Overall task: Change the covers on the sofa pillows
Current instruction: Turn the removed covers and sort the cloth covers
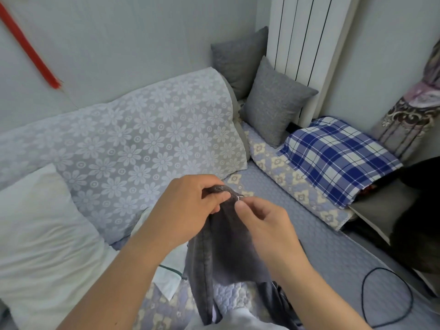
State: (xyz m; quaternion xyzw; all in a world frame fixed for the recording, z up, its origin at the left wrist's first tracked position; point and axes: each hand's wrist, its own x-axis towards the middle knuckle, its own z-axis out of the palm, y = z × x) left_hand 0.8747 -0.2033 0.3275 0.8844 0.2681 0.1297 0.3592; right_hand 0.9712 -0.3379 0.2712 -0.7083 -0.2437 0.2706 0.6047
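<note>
Grey cover (228, 246) at frame centre is gripped by left hand (188, 210); zip tab pinched by right hand (264, 225). Bare white pillow (40, 234) lower left is not yet covered.

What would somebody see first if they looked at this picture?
Probably the two hands in the middle: the left hand grips the top of a dark grey pillow cover while the right hand pinches a small metal bit, likely its zipper pull. Next, the bright blue plaid cloth on the right end of the sofa, and the red strip slanting down the wall at the upper left.
</note>
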